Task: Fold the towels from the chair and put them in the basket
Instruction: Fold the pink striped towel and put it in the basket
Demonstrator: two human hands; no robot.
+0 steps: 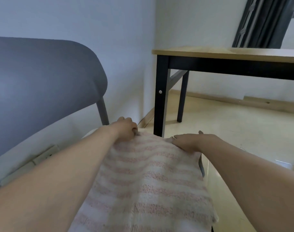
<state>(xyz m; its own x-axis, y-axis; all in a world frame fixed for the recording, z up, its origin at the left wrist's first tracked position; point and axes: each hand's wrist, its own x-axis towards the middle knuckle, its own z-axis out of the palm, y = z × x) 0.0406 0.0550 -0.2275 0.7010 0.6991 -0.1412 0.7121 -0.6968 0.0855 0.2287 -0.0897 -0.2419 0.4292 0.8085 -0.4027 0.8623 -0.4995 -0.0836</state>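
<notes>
A pink-and-white striped towel (148,178) lies spread over the chair's seat in the lower middle. My left hand (126,129) is curled around the towel's far left corner, fingers closed on the cloth. At the far right corner my right hand (191,141) grips the edge with its fingers wrapped over it. The chair's grey backrest (42,84) rises at the left. No basket is in view.
A wooden-topped table (226,53) with black legs stands close behind the chair on the right. A white wall runs along the left with a socket (47,153) low down. Pale floor (243,131) stretches to the right, and a dark curtain hangs at the top right.
</notes>
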